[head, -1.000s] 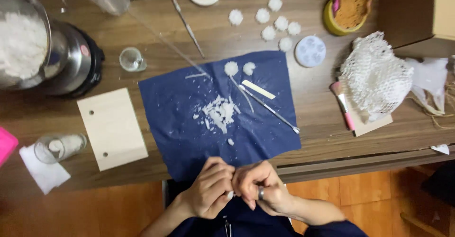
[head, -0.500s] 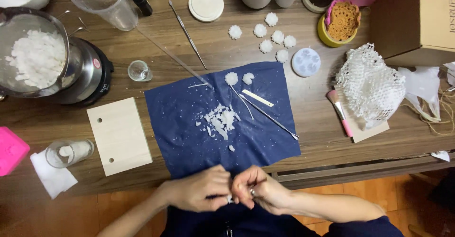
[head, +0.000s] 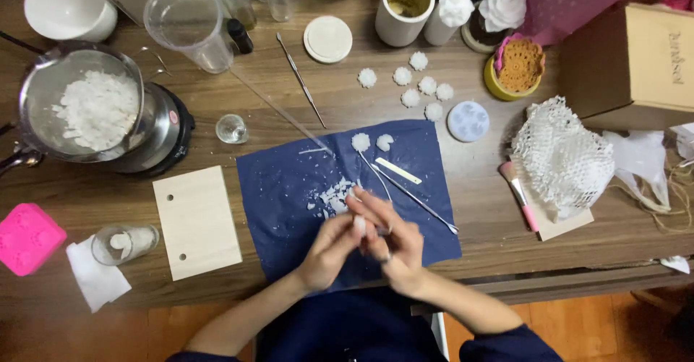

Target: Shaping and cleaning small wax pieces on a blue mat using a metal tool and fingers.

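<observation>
Over the blue cloth [head: 289, 188], the left hand [head: 329, 250] and right hand [head: 394, 243] together pinch a small white wax piece [head: 359, 224].

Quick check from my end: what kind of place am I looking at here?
Probably a home craft desk for wax or candle making. A metal pot of white flakes sits on a small hotplate, small white flower castings lie beside a round mould, and both hands work over a blue cloth.
</observation>
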